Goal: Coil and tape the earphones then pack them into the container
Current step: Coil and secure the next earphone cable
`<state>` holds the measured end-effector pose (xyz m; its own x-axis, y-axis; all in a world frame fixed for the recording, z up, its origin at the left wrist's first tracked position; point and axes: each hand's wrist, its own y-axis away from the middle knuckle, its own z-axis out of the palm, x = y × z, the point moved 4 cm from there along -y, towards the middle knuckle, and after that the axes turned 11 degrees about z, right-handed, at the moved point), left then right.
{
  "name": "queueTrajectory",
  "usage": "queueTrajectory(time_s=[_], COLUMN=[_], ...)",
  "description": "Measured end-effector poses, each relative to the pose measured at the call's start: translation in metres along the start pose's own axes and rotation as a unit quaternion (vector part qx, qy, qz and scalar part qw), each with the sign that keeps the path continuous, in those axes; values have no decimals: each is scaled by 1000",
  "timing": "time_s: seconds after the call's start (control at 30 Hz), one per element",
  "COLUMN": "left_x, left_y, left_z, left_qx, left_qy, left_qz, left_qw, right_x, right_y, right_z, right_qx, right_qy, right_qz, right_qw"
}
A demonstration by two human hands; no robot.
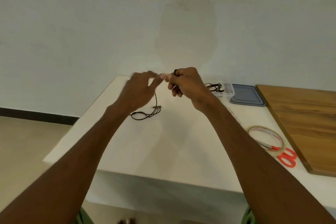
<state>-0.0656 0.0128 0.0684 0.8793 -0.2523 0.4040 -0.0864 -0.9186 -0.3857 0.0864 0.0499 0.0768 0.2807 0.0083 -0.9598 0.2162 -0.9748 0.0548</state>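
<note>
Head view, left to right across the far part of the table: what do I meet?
Left hand → right hand, gripping earphones → clear container → grey lid → wooden board.

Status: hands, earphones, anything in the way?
Right hand grips coiled end of earphones; left hand at the cable, blurred, grip unclear. Loose tail lies on table. Tape roll and container off right, untouched; nothing blocking.

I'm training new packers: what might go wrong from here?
The loose tail of the earphones lies looped on the table; it may tangle while being wound. The right hand grips the wound turns, and the tape roll lies far right over the scissors; reaching for it may let them spring open.
</note>
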Motion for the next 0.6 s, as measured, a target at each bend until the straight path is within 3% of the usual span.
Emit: queueTrajectory(time_s=[0.07, 0.17, 0.27, 0.37, 0.5, 0.57, 0.6], left_x=[13, 12, 10, 16, 37, 50, 54], left_y=[-3, -6, -3, 0, 6, 13, 15], left_z=[8, 1, -11, -13, 15, 32, 37], left_qx=[-41, 7, 88, 97, -52, -139, -157], left_qy=[166, 175, 113, 154, 223, 192, 178], left_qz=[11, 31, 63, 65, 39, 61, 71], left_qw=[985, 984, 988, 981, 973, 970, 969], right_x=[-2, -2, 1, -9, -29, -26, -22], right_y=[1, 0, 7, 14, 8, 3, 1], right_z=[-1, -11, -3, 3, -12, -18, -21], right_qx=[-14, -27, -187, -323, -292, -215, -155], right_qy=[-19, -10, -2, -172, -460, -480, -437], right_qz=[-10, -8, 44, 78, 35, 1, -22], right_qw=[1000, 1000, 981, 927, 838, 851, 886])
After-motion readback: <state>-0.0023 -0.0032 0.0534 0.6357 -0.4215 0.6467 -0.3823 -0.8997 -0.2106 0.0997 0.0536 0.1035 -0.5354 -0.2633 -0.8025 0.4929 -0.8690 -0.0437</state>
